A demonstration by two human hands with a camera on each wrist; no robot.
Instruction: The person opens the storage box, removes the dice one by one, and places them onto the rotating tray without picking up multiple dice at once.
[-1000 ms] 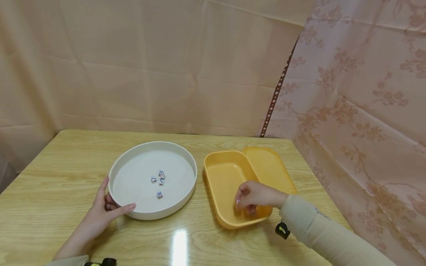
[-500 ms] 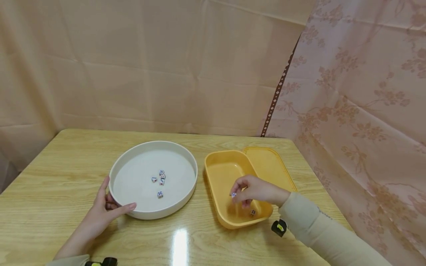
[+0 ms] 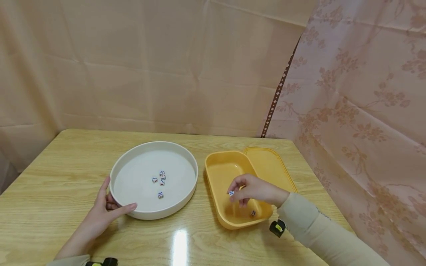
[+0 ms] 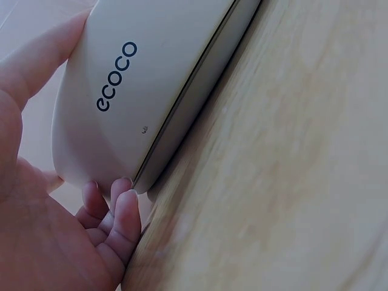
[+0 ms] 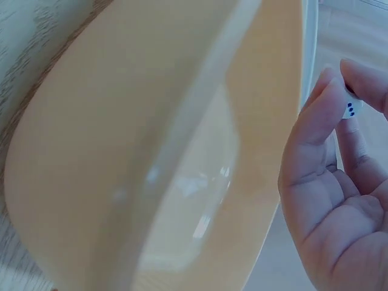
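My left hand grips the near left side of a round white tray, thumb by the rim. In the left wrist view the tray's outer wall bears "ecoco" lettering, and my fingers bend against its lower side. Several white dice with blue and red dots lie in the tray, among them a lone die nearest me. Over a yellow box, my right hand pinches a die between thumb and fingers. One die lies in the box's near right corner.
A flat yellow lid lies right of the box, partly behind it. Both containers stand on a wood-grain table. Beige cloth hangs behind, and a pink floral curtain is along the right side.
My right hand has risen from the box's near part and shifted slightly left with the die, uncovering the die in the corner. My left hand and the tray stay nearly still.
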